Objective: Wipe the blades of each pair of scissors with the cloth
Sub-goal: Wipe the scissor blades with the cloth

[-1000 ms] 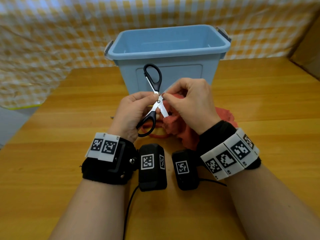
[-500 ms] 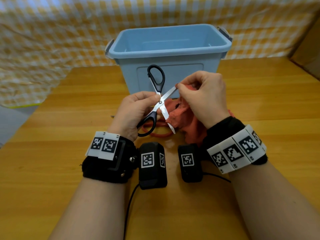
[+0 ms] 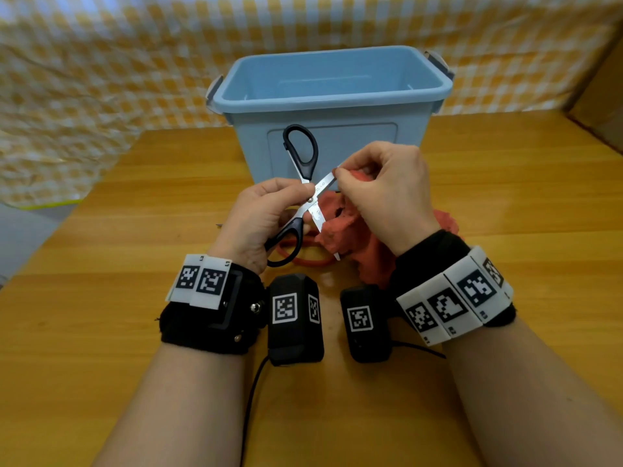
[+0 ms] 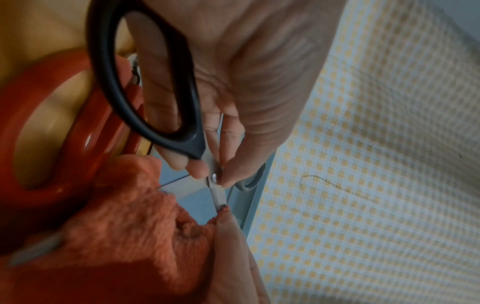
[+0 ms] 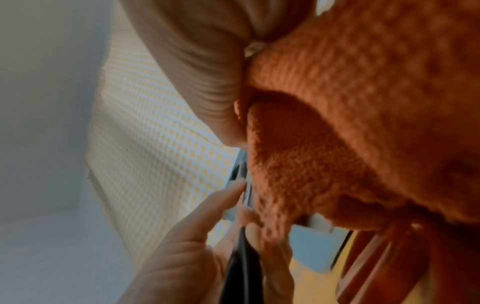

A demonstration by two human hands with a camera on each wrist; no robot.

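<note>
Between both grips, black-handled scissors (image 3: 308, 197)

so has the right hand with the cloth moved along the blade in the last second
Yes. The right hand slid its cloth outward from the scissors' pivot, up-right toward the blue bin.

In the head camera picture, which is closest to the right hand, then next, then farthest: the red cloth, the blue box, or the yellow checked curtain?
1. Red cloth: pinched in the right hand.
2. Blue box: just behind the hand.
3. Yellow checked curtain: behind the box, at the back.

Blue plastic bin (image 3: 330, 96) on wooden table (image 3: 101, 332), yellow-checked cloth backdrop (image 3: 101, 62) behind.
</note>
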